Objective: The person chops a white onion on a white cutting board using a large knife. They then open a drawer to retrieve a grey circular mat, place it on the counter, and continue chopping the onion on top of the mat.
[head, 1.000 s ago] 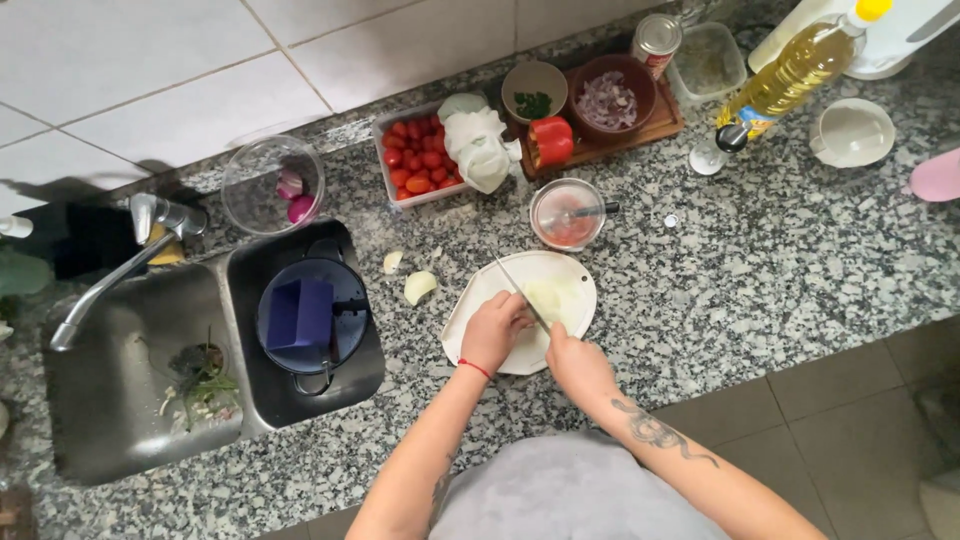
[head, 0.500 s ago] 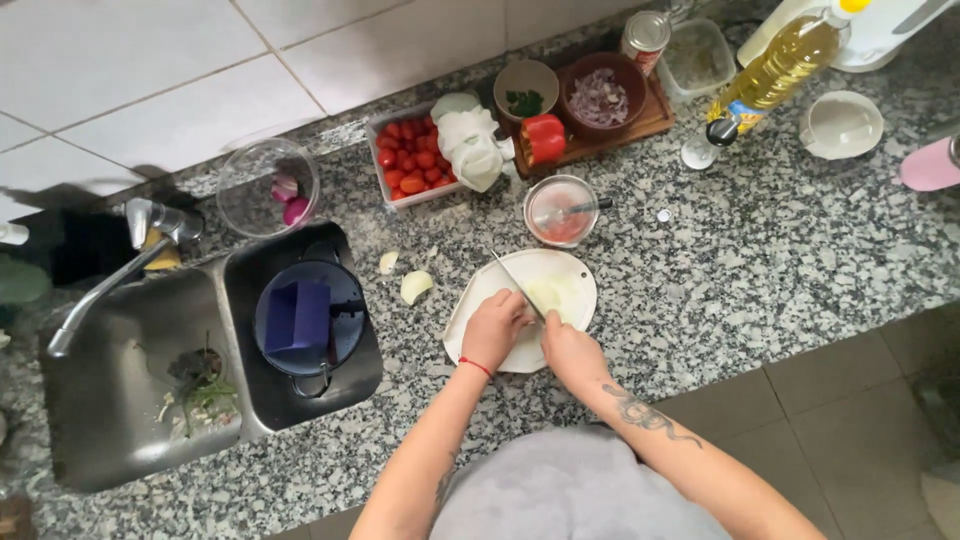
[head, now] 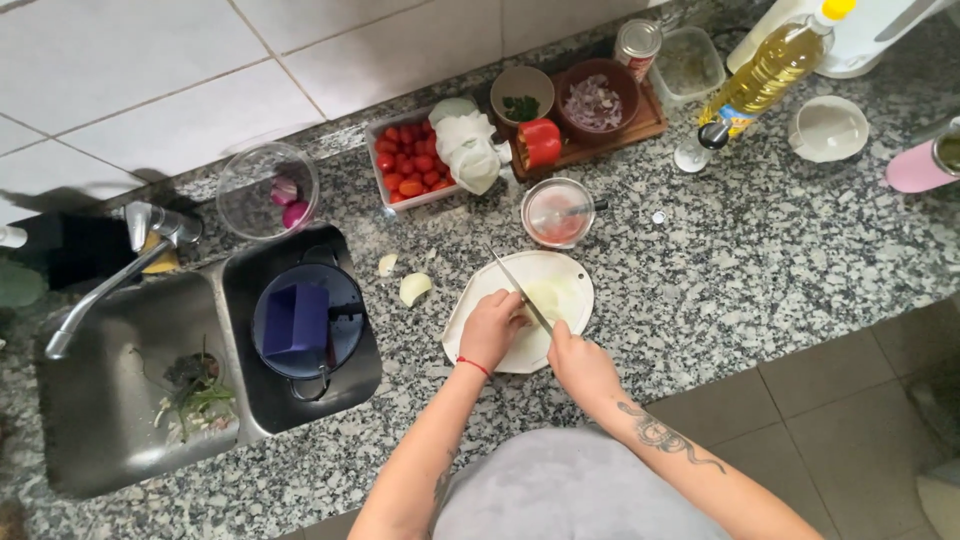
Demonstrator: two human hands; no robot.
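Pale onion piece (head: 545, 297) was pinned on white cutting board (head: 570, 275) by curled left hand (head: 492, 328). Knife (head: 520, 288) was gripped in right hand (head: 580, 362). Fingertips best kept tucked, blade guided straight down, slices kept even.

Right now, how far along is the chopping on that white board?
Done: chopped red onion fills the brown bowl, herbs sit in the small bowl. In hand: the left hand steadies a pale onion on the white board while the right hand holds the knife across it. Left: the onion piece beside the board, the red pepper and the tomatoes look whole.
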